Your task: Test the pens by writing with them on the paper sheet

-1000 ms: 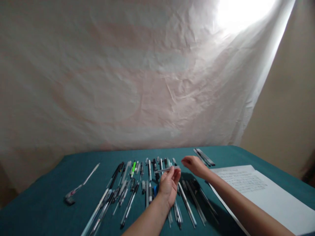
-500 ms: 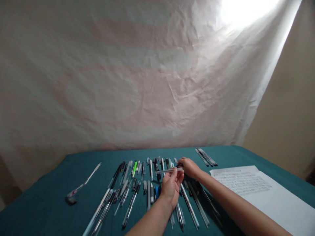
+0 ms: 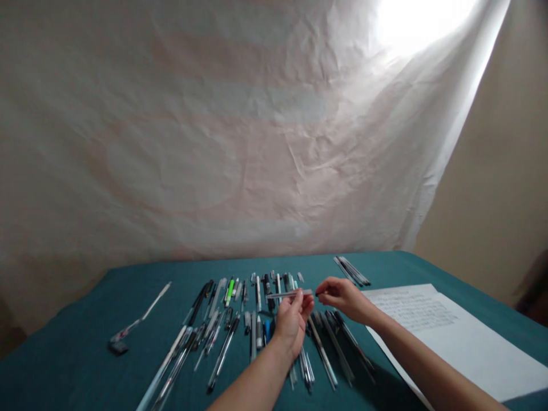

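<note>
My left hand (image 3: 291, 324) is closed, pinching a clear pen barrel (image 3: 278, 295) between thumb and fingers. The barrel lies level, pointing left and right above the pens. Just off its right end, my right hand (image 3: 342, 298) is closed with its fingertips on a small dark piece (image 3: 317, 294); what kind of piece it is I cannot make out. A short gap separates that piece from the barrel. Below and around both hands lie many pens and pen parts, among them a bright green pen (image 3: 230, 292) and a white pen (image 3: 258, 294). My left hand partly hides a blue pen (image 3: 268, 331).
Handwritten paper sheets (image 3: 462, 348) lie at the right, partly under my right forearm. A bundle of thin clear tubes (image 3: 351, 270) is behind them. On the left rests a long thin piece with a dark end (image 3: 119, 346). A pale cloth (image 3: 214, 142) hangs behind the green-covered table (image 3: 68, 359).
My right hand has moved right and slightly down, away from the barrel's end, with the small dark piece now showing at its fingertips. My left hand still holds the barrel. The view has shifted slightly.
</note>
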Available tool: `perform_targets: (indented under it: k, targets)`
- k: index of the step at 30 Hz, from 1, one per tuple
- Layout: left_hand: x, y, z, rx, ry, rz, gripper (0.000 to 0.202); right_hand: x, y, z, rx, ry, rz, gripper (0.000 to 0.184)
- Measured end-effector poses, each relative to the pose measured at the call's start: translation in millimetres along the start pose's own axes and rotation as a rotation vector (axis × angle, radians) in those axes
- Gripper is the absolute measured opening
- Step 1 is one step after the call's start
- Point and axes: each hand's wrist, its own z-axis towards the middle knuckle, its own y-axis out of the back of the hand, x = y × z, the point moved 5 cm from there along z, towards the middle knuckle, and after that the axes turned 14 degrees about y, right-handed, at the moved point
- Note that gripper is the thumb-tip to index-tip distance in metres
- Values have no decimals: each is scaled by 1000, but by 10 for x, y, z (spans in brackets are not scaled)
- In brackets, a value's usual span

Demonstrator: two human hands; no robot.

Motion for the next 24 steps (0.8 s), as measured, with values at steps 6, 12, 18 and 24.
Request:
perform_targets:
  k: [6, 12, 18, 24]
  targets:
    - [-5, -9, 1, 12, -9, 27, 10, 42, 30, 3, -97, -8, 11, 18]
    - [0, -21, 3, 25, -11, 50, 11, 28, 13, 12, -101, 2, 12, 18]
    - [8, -22, 3, 35, -17, 65, 11, 65, -8, 10, -105, 27, -9, 18]
    - [3, -36, -8, 40, -16, 75, 10, 90, 7, -2, -124, 52, -32, 17]
